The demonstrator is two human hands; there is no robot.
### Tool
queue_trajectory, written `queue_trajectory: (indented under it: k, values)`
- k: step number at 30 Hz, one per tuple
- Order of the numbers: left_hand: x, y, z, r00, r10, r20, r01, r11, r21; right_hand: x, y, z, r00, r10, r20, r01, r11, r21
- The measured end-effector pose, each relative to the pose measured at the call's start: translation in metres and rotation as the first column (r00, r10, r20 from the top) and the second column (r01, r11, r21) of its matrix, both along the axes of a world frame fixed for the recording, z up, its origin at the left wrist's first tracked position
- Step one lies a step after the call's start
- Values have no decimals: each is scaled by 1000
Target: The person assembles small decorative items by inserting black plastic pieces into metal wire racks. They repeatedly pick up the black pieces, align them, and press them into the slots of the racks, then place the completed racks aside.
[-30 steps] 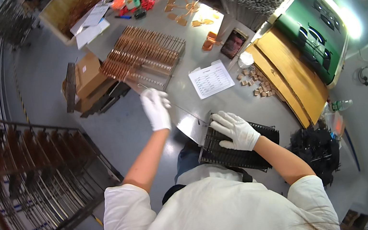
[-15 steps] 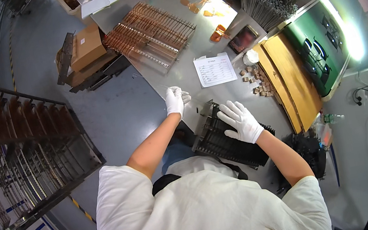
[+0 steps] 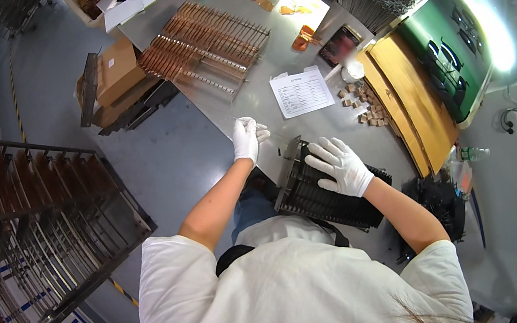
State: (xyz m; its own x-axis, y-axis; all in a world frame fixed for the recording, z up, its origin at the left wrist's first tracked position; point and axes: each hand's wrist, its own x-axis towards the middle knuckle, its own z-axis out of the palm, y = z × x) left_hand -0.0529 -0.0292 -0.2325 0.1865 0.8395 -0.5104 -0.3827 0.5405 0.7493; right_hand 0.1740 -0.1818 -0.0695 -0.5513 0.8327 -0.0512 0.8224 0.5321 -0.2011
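Note:
My left hand [image 3: 247, 140], in a white glove, is raised over the table's near edge. Its fingers are drawn together; whatever they may hold is too small to make out. My right hand [image 3: 344, 168], also gloved in white, lies flat with fingers spread on a black slotted rack [image 3: 327, 203]. The rack sits close to my body and is filled with rows of thin dark pieces. A small black bit [image 3: 280, 152] lies between the rack and my left hand.
A rack of brown translucent pieces [image 3: 206, 50] lies farther back, with a paper form [image 3: 302, 92], small brown blocks [image 3: 369, 108] and yellow boards [image 3: 413, 105] to its right. Cartons [image 3: 117, 72] stand left of the table. A metal shelf cart [image 3: 44, 231] is at far left.
The whole view has shifted slightly. Both hands keep nearly the same pose and place, the left with fingers together, the right flat on the black rack.

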Motion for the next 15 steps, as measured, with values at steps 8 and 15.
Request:
queue_trajectory:
  k: [8,15]
  values:
    - [10,-12,1,999,37,16,-37,999,23,-1,1,1,1000,-3,1,3,1000,-13]
    - [18,-33,-1,981,-150,-123,164,980,114,0,0,0,1000,-8,-23,8,1000,-11]
